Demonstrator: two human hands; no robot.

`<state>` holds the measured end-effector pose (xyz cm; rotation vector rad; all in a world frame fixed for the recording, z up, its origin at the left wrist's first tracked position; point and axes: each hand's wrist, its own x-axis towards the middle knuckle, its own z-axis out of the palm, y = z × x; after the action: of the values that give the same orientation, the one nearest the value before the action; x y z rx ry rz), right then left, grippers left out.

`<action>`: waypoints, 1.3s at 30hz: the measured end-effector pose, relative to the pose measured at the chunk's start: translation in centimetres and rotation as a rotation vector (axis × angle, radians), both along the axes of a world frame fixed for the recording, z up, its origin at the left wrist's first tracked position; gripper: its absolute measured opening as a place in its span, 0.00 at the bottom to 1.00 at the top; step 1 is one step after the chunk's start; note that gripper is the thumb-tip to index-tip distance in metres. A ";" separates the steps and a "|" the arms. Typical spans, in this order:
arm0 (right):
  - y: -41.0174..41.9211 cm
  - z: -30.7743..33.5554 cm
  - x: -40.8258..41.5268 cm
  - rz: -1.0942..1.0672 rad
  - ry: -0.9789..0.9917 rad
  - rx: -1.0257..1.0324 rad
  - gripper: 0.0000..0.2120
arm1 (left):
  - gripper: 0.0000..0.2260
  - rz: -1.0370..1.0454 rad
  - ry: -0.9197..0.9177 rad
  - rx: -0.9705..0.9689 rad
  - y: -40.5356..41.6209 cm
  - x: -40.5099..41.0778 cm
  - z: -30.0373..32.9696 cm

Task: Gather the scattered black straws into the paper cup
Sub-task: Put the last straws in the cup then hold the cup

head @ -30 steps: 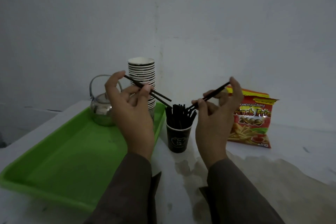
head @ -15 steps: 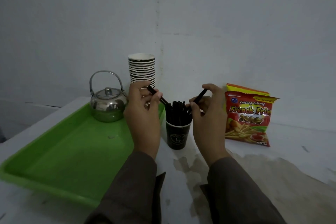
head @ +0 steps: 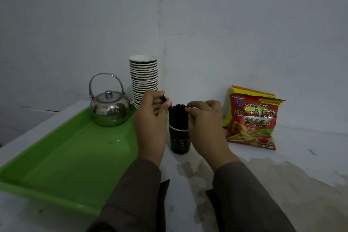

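- A black paper cup (head: 179, 142) stands upright on a white surface (head: 282, 184), just right of a green tray (head: 66, 156). It carries a small pale emblem with lettering too small to read.
- A bundle of black straws (head: 178, 117) stands upright in the cup, their tops level above the rim.
- The left hand (head: 150, 126) is raised at the cup's left side, back toward the camera. Its fingers and thumb pinch a single straw (head: 163, 98), which slants down toward the bundle.
- The right hand (head: 206, 128) is raised at the cup's right side, fingers curled together at the tops of the straws. It seems to pinch one straw end, though the fingers hide the contact.
- Both forearms wear dark brown sleeves (head: 250, 199).
- On the tray's far end sit a shiny metal kettle (head: 110, 108) with its handle upright and a tall stack of paper cups (head: 144, 79).
- To the right of the cup, apart from it, a red and yellow snack bag (head: 252, 118) leans at the wall (head: 226, 24), printed "Kentang Goreng", "French Fries" and "2000".
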<state>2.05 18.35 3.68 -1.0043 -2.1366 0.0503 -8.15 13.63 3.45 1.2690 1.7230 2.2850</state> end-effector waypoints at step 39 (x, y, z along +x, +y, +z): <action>-3.5 -7.7 0.5 0.321 0.636 -0.590 0.21 | 0.30 -0.432 -0.454 -0.286 -0.7 5.5 -6.2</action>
<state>2.57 14.83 -4.03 -0.7914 -1.6756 1.0608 -2.69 12.98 -2.76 0.8715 1.3883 1.8205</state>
